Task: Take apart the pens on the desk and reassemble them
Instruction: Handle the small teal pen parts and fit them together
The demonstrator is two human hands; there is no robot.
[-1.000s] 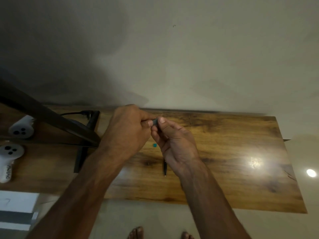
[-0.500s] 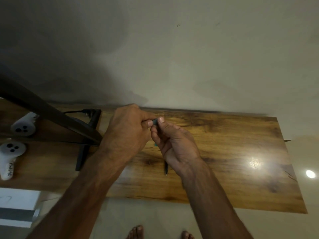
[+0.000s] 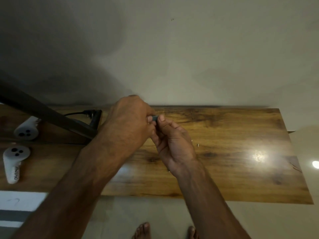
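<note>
White plastic controllers (image 3: 14, 161), 2 of them, lie at the far left of the wooden desk (image 3: 241, 178), next to a black slanted stand (image 3: 51, 116) with a cable (image 3: 74, 113) behind it. Moving right, our left hand (image 3: 127, 121) is curled, thumb and fingers pinching 1 end of a short dark pen part (image 3: 154, 118). Our right hand (image 3: 174, 144) meets it, thumb and forefinger pinching the other end.

The part is held in the air above the desk's rear middle, and only a sliver shows between the 2 thumbs. Its long axis seems to run left-right, from 1 grip straight into the other. We judge the next move to be a pull, push or twist along that line, with both hands equally near. We cannot tell whether it is coming apart or going together.

Further right, 2 tiny pale bits (image 3: 198, 145) lie on the desk near the right hand.
</note>
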